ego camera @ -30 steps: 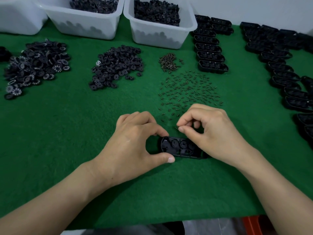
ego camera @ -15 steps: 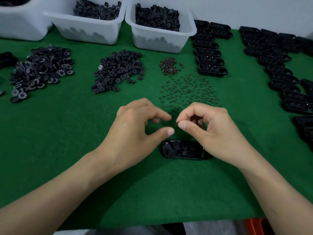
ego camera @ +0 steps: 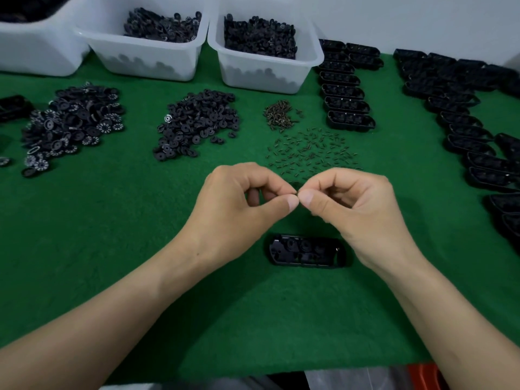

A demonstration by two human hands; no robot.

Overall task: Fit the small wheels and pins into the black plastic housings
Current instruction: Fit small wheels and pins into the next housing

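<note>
Head view, forward-down, close over table.

Left hand: has let go of the left end of the housing and lifted off it, moving toward the right hand.
Right hand: has come up from over the housing's right end, still pinching thumb against forefinger.
Fingers: the two hands' tips, apart a second ago, now meet around a small dark part, too small to identify.
Housing: no longer held; it lies free on the desk on the near side of both hands, with more of its inside showing.
</note>
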